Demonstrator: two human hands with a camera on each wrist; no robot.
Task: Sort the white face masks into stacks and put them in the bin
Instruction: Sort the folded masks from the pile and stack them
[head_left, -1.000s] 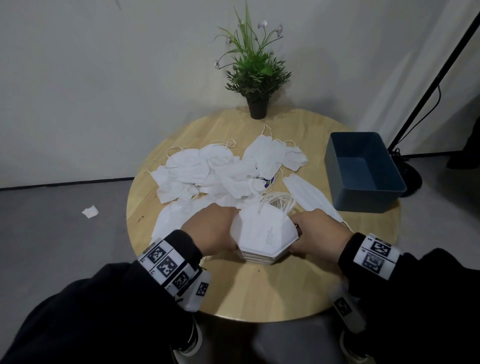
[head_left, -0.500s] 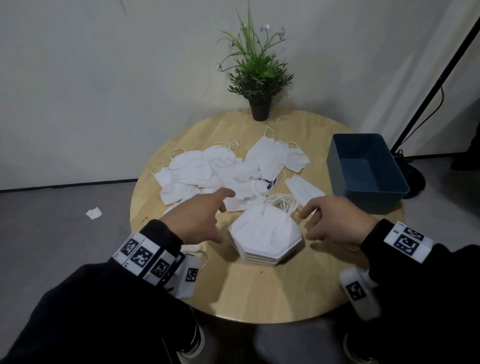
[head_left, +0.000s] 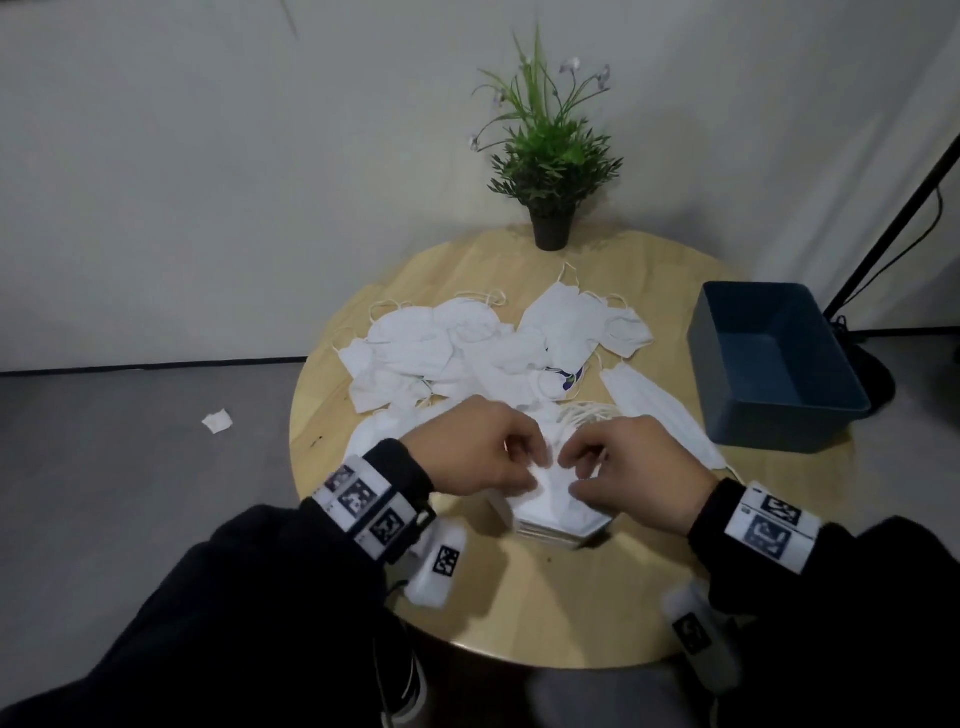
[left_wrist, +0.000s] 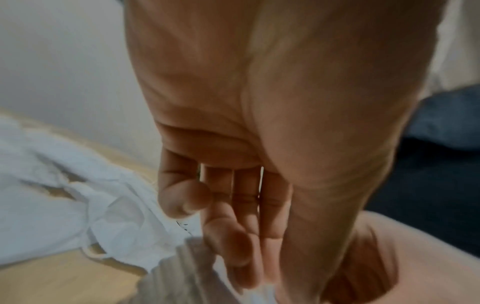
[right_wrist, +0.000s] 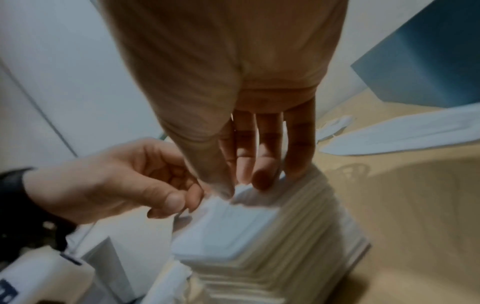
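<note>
A neat stack of folded white masks (head_left: 558, 514) (right_wrist: 262, 236) sits near the table's front edge. Both hands are together over its top. My left hand (head_left: 535, 467) (right_wrist: 189, 203) pinches the top mask's left part between thumb and forefinger. My right hand (head_left: 571, 480) (right_wrist: 239, 185) pinches a raised edge of the same mask. A loose pile of white masks (head_left: 467, 353) lies behind the hands. The blue bin (head_left: 779, 415) stands at the right. In the left wrist view my left hand's fingers (left_wrist: 246, 257) point down at the stack, blurred.
A flat pleated mask (head_left: 654, 410) lies between the stack and the bin. A potted plant (head_left: 550, 156) stands at the far edge of the round wooden table (head_left: 545, 613). A black stand pole (head_left: 893, 218) rises right of the bin. A paper scrap (head_left: 217, 421) lies on the floor.
The hands first let go of the stack's sides and lifted apart. They have now come together over its top and pinch the top mask.
</note>
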